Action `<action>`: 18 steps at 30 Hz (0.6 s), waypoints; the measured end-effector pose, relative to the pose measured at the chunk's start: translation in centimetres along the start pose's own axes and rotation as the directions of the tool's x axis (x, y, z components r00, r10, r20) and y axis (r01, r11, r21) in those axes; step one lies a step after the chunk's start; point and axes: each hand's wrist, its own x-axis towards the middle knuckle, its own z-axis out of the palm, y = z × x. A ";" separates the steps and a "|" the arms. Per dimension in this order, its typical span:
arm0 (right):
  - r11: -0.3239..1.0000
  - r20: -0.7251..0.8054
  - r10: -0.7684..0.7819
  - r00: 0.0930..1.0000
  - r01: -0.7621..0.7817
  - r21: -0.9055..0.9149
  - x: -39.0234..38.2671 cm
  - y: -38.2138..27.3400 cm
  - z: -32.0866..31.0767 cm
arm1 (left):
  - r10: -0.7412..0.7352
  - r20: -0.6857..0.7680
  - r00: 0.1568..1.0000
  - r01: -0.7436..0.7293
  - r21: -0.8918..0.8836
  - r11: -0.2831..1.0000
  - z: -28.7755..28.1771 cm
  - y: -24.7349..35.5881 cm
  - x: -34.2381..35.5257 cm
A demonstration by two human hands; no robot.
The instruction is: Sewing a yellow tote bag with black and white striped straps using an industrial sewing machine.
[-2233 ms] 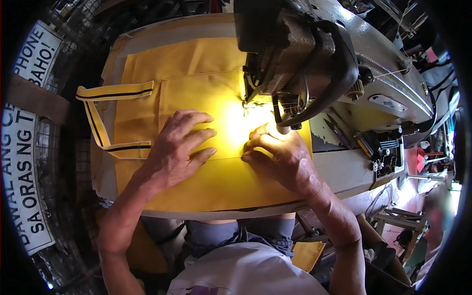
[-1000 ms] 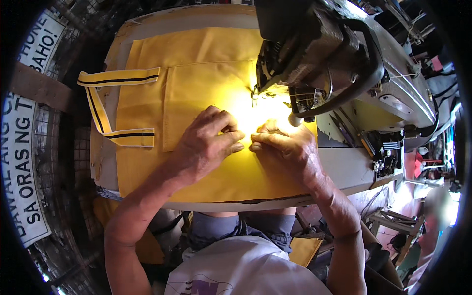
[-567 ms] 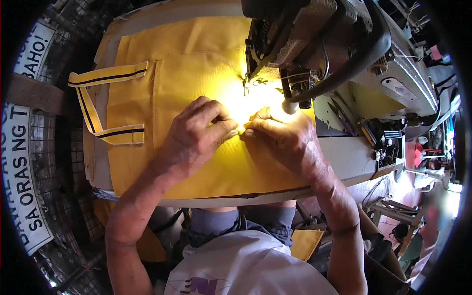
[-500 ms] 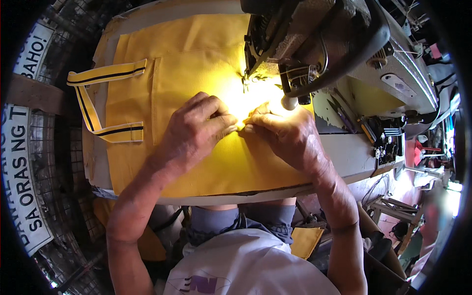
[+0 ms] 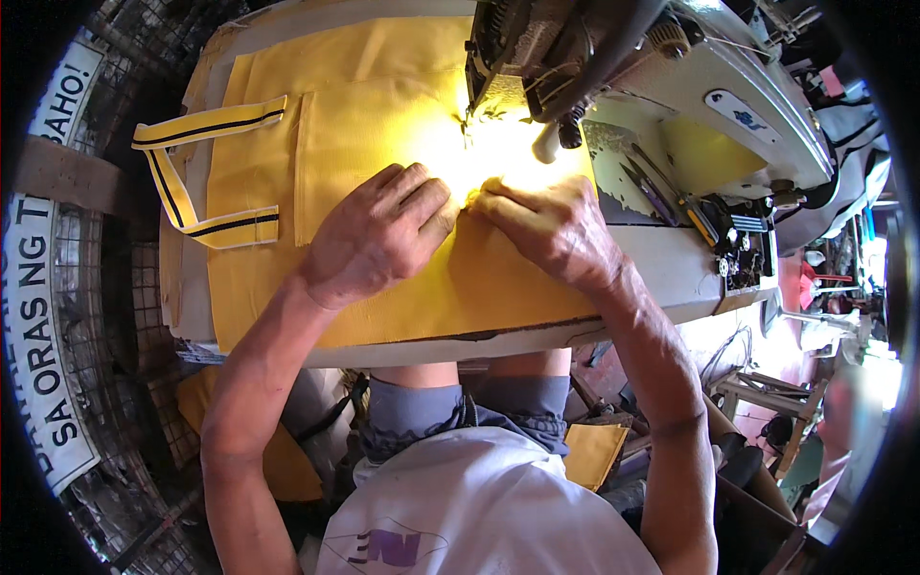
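A large yellow fabric panel (image 5: 355,134) lies flat under the needle area (image 5: 467,132) of a sewing machine (image 5: 661,105), lit by a bright glow. My left hand (image 5: 383,230) rests on it with fingers bent and pressed together. Close beside it, my right hand (image 5: 546,225) pinches too. Between the two sets of fingertips a small raised bit of yellow fabric (image 5: 470,198) shows; glare and fingers hide most of it. A yellow strap (image 5: 211,134) with a black stripe and white edges loops off the panel's left side.
Scissors (image 5: 652,196) and a yellow-handled tool (image 5: 700,220) lie on the machine bed, right of my right hand. A bobbin winder mechanism (image 5: 743,254) sits at the table's right end. A small lamp (image 5: 546,144) hangs near the needle. Wire mesh (image 5: 144,307) and signs stand left.
The whole view has shifted, so table and machine sit higher in the picture. My fingers have curled in tighter around the pinched fabric; both hands stay close together in front of the needle.
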 end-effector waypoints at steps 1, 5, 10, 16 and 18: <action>1.000 -0.013 -0.006 1.000 0.006 -0.003 0.1 0.1 -0.1 | 0.007 -0.009 1.000 -0.007 0.010 1.000 0.0 0.0 0.1; 0.998 0.155 0.045 0.987 -0.051 0.039 0.7 0.6 -0.8 | 0.034 0.023 0.999 -0.034 -0.003 0.999 -0.3 0.1 0.2; 0.996 0.149 -0.053 0.987 0.043 0.072 -0.1 0.7 -1.4 | 0.014 0.095 0.995 -0.006 -0.084 0.996 -0.8 -0.5 -0.3; 0.924 -0.112 0.184 0.976 -0.133 0.358 -2.1 0.3 -0.7 | -0.067 0.075 0.995 0.084 -0.245 0.966 -0.2 -0.8 -0.6; 0.927 -0.121 0.180 0.976 -0.127 0.354 -2.3 0.4 -0.8 | -0.068 0.078 0.995 0.086 -0.262 0.961 -0.1 -0.8 -0.7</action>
